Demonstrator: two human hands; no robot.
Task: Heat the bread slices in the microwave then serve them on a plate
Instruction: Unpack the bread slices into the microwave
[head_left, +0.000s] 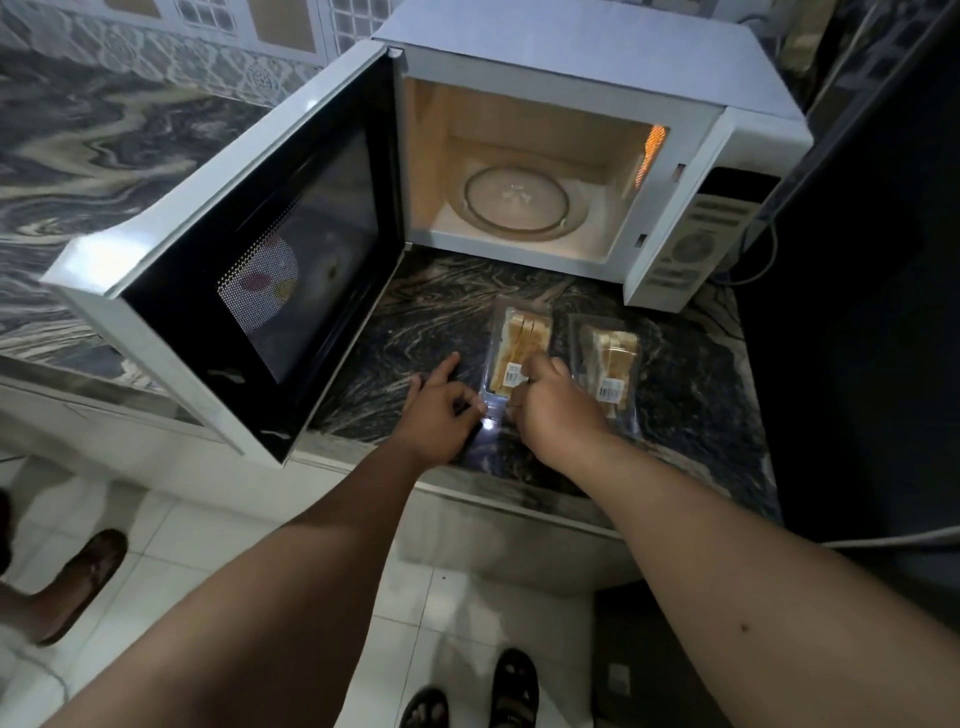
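On the dark marbled counter (415, 332), just in front of the open microwave (571, 104), two clear plastic packs of bread slices sat side by side. Both hands were at the left pack (517, 343). Left hand (441, 410): index finger stretched out over the counter, other fingers curled at the pack's near left corner, seemingly pinching the plastic there, though contact was partly hidden. Right hand (550, 400): fingers curled down onto the near end of the same pack, over its label, gripping or pulling the wrap; exact pinch point not visible. Right pack (610, 364) lay untouched, just beside the right hand, white label facing up.

Microwave door (270, 249) was swung wide to the left, cavity lit, glass turntable (517, 202) bare. No plate in view. Sandalled feet (488, 691) on the tiled floor below; another foot at the left edge.

Step in hand, as judged: opening the left pack to get the slices out. Very early in the task, nothing heated yet. To do it well: hold the pack's base down with the left hand, peel the lid or film up with the right from the near end, slowly, so the stiff plastic does not spring and tip the slices. The bread is soft, so lift it by the edges, no squeezing. Keep the plastic out of the microwave.
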